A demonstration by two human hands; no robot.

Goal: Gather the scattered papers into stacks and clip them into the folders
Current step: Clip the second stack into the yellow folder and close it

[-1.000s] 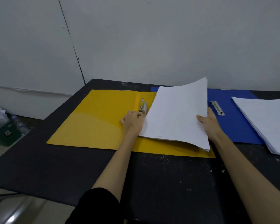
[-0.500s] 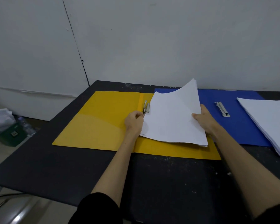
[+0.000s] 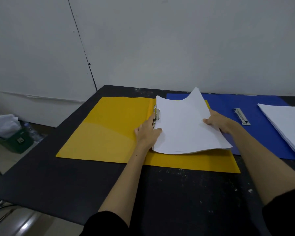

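Stack of white papers lying on the right half of the open yellow folder, left edge against the metal clip, far right corner curled upward. Left hand at the clip, thumb on the sheet's left edge, fingers pressed at the clip lever; grip closed around the clip and paper edge. Right hand pinching the stack's right edge. Beyond, open blue folder with its own clip, second paper stack on it. All on a dark table.
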